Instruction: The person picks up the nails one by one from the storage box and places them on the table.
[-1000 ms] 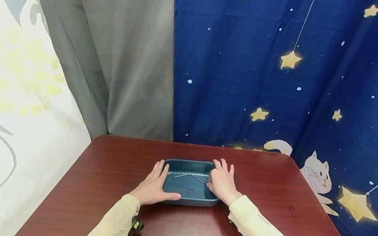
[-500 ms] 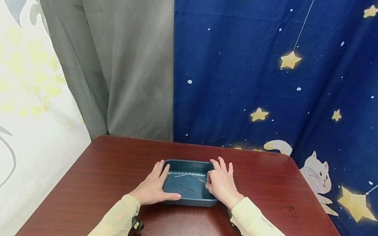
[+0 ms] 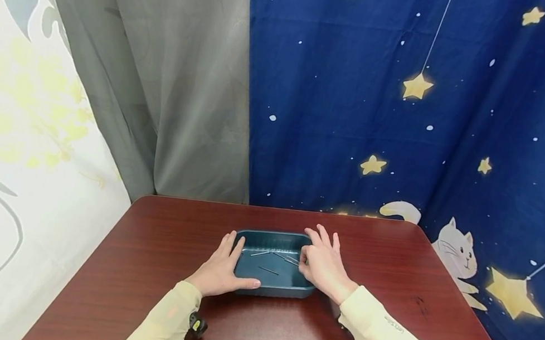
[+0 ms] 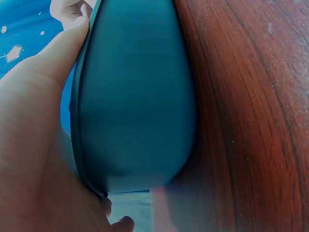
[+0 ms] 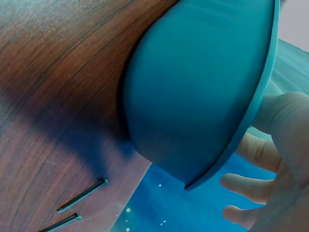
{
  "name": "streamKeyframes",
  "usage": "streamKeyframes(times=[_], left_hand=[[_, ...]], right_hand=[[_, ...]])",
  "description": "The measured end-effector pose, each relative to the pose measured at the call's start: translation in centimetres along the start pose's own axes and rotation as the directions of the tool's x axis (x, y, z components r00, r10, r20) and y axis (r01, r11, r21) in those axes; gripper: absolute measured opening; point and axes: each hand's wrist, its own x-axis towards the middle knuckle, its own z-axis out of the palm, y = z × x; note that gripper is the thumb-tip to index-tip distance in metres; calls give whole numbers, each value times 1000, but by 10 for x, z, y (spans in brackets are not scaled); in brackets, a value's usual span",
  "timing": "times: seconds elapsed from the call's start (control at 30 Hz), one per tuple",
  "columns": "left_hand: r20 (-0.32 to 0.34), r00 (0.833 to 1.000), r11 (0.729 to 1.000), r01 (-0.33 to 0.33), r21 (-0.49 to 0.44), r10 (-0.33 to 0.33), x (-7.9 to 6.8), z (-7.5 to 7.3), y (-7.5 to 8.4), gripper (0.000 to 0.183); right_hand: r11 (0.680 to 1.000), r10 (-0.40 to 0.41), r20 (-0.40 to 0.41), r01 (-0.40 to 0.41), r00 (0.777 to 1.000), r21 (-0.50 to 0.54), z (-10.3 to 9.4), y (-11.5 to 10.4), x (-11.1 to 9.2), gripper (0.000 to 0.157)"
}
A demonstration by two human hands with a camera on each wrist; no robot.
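Note:
A dark teal tray (image 3: 271, 291) sits on the table with several thin nails (image 3: 268, 270) lying in it. My left hand (image 3: 217, 271) rests across its front left corner, thumb straight along the front rim and the other fingers straight along the left rim. My right hand (image 3: 326, 264) reaches over the right rim, thumb and index finger brought together inside, right at the ends of some nails. I cannot tell whether they pinch one. Its other fingers stand spread, also seen in the right wrist view beyond the tray wall (image 5: 203, 82). The tray hides the fingertips there.
Two dark nails (image 5: 82, 195) lie on the table outside the tray in the right wrist view. The red-brown wooden table (image 3: 170, 225) ends at a back edge before a grey curtain (image 3: 204, 100) and a blue star-patterned curtain (image 3: 322, 86).
The right hand shifts slightly left and then back right at the tray's right side, its wrist moving a little right and outward. The left hand and the tray stay in place.

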Motion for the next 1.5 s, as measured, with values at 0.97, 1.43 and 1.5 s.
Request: streamKeyframes(times=[0.97,1.43,1.5], left_hand=[[-16,1000,1000,10,12,-10,3,7,-4,120],[-12,1000,1000,-2,-7,1,1,5,-1,117],[-9,1000,1000,2,-4,-2,1,6,-2,117]], right_hand=[[1000,-10,-10,10,1000,-24,-10,24,-16,26],[996,86,115,-89,990,17,9,25,-9,9],[994,106,137,-110,985,20,10,25,-6,12]])
